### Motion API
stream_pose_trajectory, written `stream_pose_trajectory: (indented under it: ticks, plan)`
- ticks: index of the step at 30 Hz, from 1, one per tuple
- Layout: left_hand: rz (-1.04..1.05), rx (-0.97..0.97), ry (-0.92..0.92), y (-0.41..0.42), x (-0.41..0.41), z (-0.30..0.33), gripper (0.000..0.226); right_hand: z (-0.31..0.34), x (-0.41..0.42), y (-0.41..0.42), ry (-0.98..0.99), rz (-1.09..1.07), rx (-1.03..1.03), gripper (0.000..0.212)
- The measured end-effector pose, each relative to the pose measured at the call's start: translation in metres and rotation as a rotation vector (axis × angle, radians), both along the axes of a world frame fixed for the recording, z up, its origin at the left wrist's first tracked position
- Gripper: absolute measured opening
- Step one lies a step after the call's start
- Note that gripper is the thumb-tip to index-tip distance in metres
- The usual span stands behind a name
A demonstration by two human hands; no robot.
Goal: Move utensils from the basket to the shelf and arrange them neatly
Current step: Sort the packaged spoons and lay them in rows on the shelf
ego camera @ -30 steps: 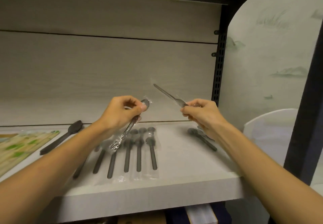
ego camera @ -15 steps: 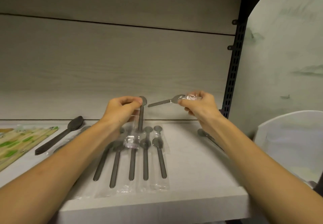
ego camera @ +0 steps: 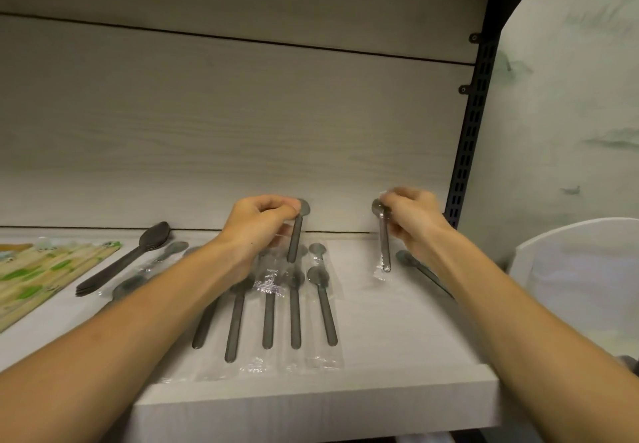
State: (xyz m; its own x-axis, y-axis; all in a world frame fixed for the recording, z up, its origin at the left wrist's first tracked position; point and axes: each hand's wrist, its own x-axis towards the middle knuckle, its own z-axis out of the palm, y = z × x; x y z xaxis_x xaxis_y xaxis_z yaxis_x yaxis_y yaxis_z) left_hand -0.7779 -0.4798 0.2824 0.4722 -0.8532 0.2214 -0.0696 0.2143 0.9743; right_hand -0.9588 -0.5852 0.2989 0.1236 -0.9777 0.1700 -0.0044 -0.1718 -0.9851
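Closest to me on the shelf (ego camera: 397, 366) is the row of wrapped spoons (ego camera: 295, 311) I'm building, handles pointing at me, bowls toward the back wall. Off to the side, a stack of bare dark spoons (ego camera: 131, 256) lies next to some green-printed packets (ego camera: 41, 269).

Just past the row, my left hand (ego camera: 257, 224) is pinched shut round the neck of a dark spoon (ego camera: 295, 235), bowl up, handle hanging down over the row. My right hand (ego camera: 411, 221) is closed the same way on a shinier spoon (ego camera: 383, 242), its tip nearly on the bare shelf right of the row, with another spoon (ego camera: 420, 268) lying beside my wrist.

These look light and stiff, but the clear sleeves are crinkly and probably slippery, so I'd say grip near the bowl through the plastic, not the loose wrapper end. The white basket (ego camera: 581, 276) sits off to my right, beyond the shelf's edge.
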Motion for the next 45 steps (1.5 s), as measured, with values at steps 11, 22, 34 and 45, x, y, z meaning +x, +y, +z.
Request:
stream_pose_trajectory:
  ticks: [11,22,34,45]
  plan:
    - [-0.052,0.067,-0.133,0.002,-0.001,-0.008,0.006,-0.022,0.002,-0.007,0.872,0.123,-0.316,0.053]
    - [-0.039,0.051,-0.129,0.002,0.004,-0.007,0.007,-0.025,0.001,0.0,1.042,0.309,-0.343,0.019]
    - [-0.083,0.089,-0.1,0.003,0.005,-0.006,0.011,-0.031,0.005,-0.001,0.976,0.381,-0.427,0.013]
    - [-0.27,0.187,-0.296,0.016,-0.012,0.001,0.026,-0.003,0.0,0.01,0.651,0.182,-0.557,0.012]
